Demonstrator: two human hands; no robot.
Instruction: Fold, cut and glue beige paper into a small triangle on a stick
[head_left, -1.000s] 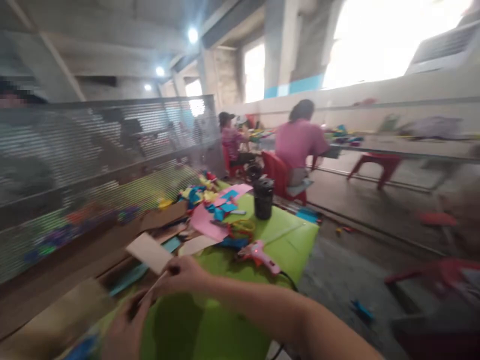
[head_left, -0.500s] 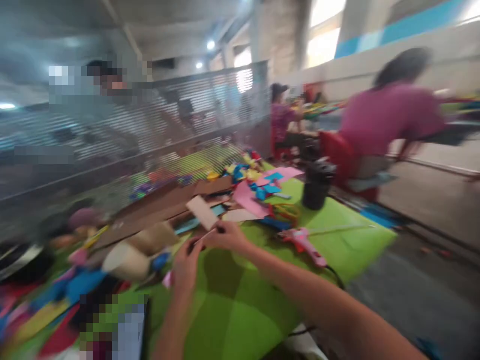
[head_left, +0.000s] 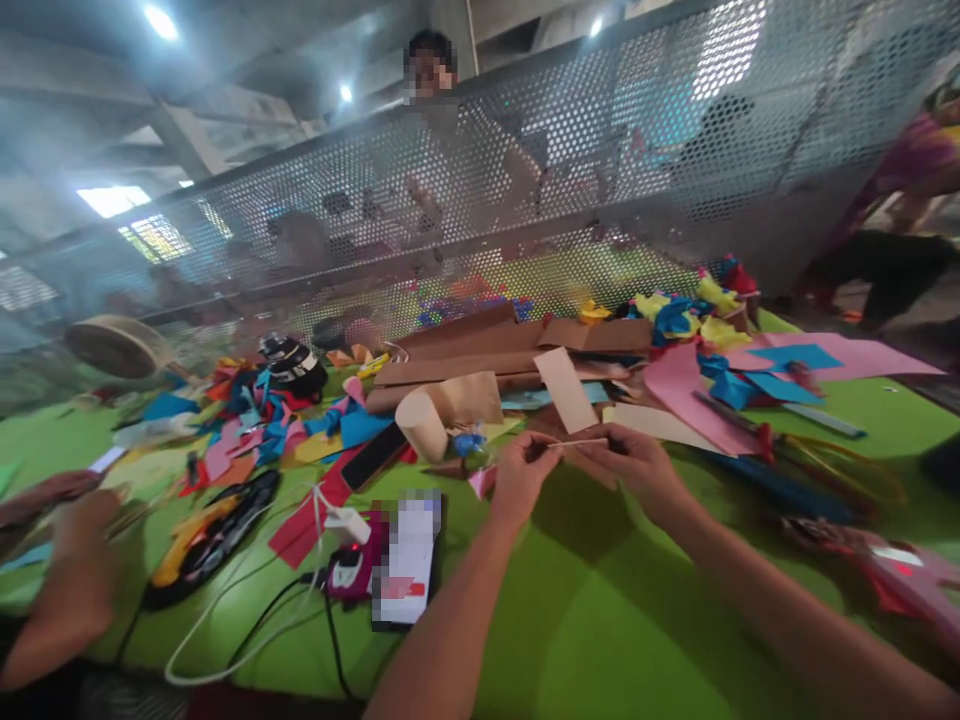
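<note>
My left hand [head_left: 520, 478] and my right hand [head_left: 632, 462] meet above the green table [head_left: 585, 620]. Between them they pinch a thin pale stick [head_left: 577, 443] that lies level from one hand to the other. A tan paper strip [head_left: 565, 390] stands up from the stick near my right hand. Both hands have their fingers closed on the stick. A rolled brown paper tube [head_left: 442, 412] lies just beyond my left hand.
Coloured paper scraps [head_left: 255, 430] and brown card strips [head_left: 495, 350] litter the table's far side before a perforated metal screen [head_left: 480, 190]. A phone [head_left: 409, 560], cables and a pink glue gun [head_left: 900, 575] lie near. Another person's hands [head_left: 67, 540] work at the left.
The view has swung left and down, from the room and seated people to the table. My hands still hold the stick with the paper strip, now nearer the middle.
</note>
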